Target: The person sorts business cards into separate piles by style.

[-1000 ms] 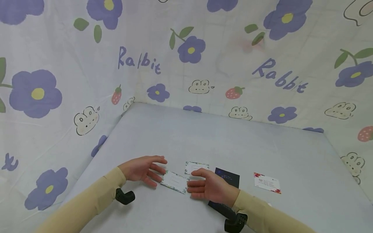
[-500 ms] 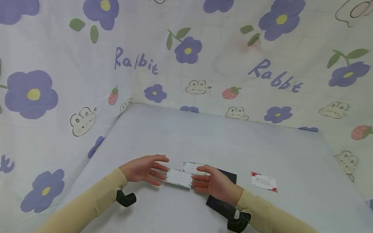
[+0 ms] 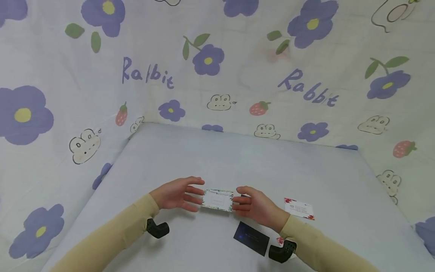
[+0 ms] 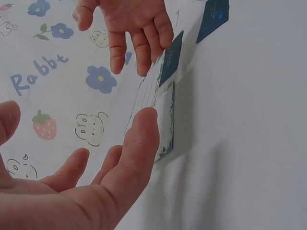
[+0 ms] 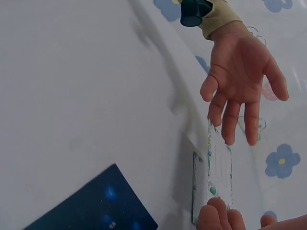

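Both hands (image 3: 176, 193) (image 3: 261, 207) hold the leaf-bordered card (image 3: 218, 201) between them.

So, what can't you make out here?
Head view: lettering on the white leaf-bordered rectangular card, too small.
Head view: part of the red-patterned white item, behind the black wrist camera.
Right wrist view: part of the dark blue rectangular card, cut off by the bottom edge.

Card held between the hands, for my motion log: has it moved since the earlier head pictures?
Yes: in the head view, the leaf-bordered card has moved right, closer to the red-flowered card.
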Available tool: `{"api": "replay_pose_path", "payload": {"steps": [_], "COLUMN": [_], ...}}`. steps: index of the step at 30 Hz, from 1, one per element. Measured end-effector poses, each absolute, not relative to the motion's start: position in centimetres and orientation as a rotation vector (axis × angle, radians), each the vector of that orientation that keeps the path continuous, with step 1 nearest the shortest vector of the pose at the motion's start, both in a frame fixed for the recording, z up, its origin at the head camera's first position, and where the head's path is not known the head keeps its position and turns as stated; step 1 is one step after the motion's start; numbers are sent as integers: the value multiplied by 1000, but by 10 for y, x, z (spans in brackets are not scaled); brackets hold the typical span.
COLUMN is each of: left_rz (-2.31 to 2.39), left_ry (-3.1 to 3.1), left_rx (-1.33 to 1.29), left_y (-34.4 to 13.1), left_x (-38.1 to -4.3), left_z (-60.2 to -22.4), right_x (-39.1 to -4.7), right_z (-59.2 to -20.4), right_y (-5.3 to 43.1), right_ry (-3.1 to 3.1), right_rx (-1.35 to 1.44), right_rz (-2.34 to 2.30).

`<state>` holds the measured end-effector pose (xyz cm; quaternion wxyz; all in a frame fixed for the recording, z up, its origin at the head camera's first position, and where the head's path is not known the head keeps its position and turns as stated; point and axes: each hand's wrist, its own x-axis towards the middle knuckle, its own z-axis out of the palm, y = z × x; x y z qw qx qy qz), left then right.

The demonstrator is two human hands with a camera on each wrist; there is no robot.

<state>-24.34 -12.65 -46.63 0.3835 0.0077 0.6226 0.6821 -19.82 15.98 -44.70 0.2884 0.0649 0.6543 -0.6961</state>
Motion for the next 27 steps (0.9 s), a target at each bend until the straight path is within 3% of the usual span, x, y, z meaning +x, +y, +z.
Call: {"api": "replay_pose_path", "payload": {"steps": [12, 27], "left_rz": [1791, 1804], "left_ry": [1603, 1607], "left_rx": [-1, -65], "left_y": [-98, -103], "left_x": [-253, -261], "left_z": [-461, -478], "right_x": [-218, -234], "right_z": [-447, -454], "right_y": [178, 172], "right_ry": [1829, 1857], "right_rx": [192, 173], "right_rz": [-1829, -1734]}}
